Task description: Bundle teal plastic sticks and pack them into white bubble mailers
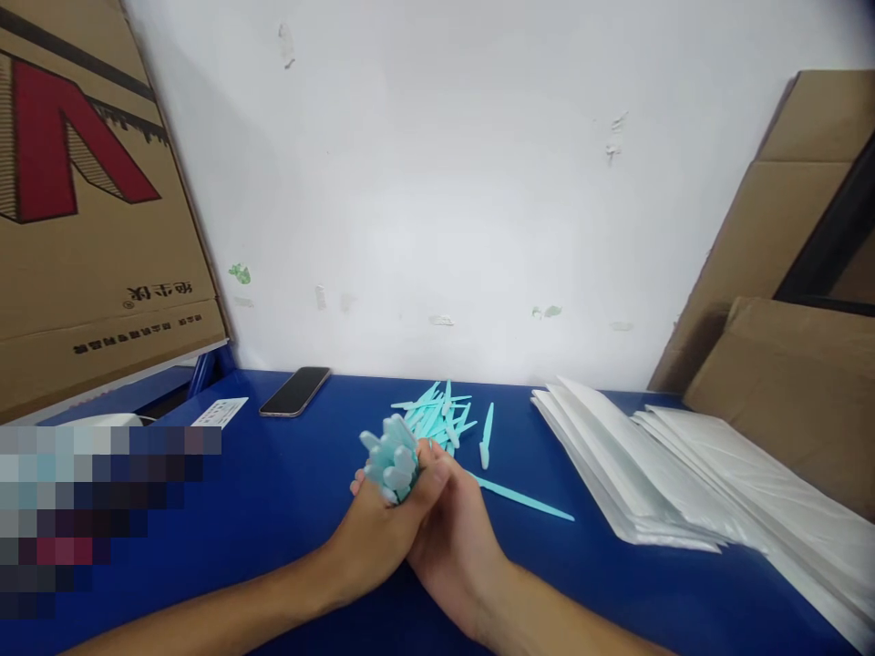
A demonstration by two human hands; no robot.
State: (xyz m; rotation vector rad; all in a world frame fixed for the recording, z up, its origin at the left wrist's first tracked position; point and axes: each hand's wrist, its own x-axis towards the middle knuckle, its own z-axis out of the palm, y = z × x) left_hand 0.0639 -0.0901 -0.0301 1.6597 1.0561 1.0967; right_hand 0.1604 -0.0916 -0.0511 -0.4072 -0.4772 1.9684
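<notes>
Both hands at mid worktop (pixel 273 510), on a bundle of pale teal plastic pieces (pixel 391 456). Bundle is upright-ish, blunt rounded ends up, clear of the front edge. Left hand (pixel 369 538): fingers clamped around the bundle, thumb lying across toward the other hand. Right hand (pixel 455 547): palm up against the left, fingers curled in at the bundle; mostly hidden, so can't tell how firmly they grip.

Loose pile of same-colour pieces (pixel 430 417) just behind the hands, toward the back edge, lying at mixed angles. One single piece (pixel 488 433) sits just right of the pile, narrow end toward the back edge. One long piece (pixel 530 501) lies beside the right hand, thin tip toward the right edge; its inner end is hidden by the hand.

Phone (pixel 296 392) flat near the back edge, left part, dark screen up. White printed card (pixel 220 413) at the left edge.

Right side: white envelopes in two stacks, near stack (pixel 615 465) and far stack (pixel 766 483), the latter running along the right edge. Brown cardboard (pixel 786 383) behind them. Big carton (pixel 96 264) with red graphic and upside-down print at far left. White wall (pixel 437 182) behind the back edge.
</notes>
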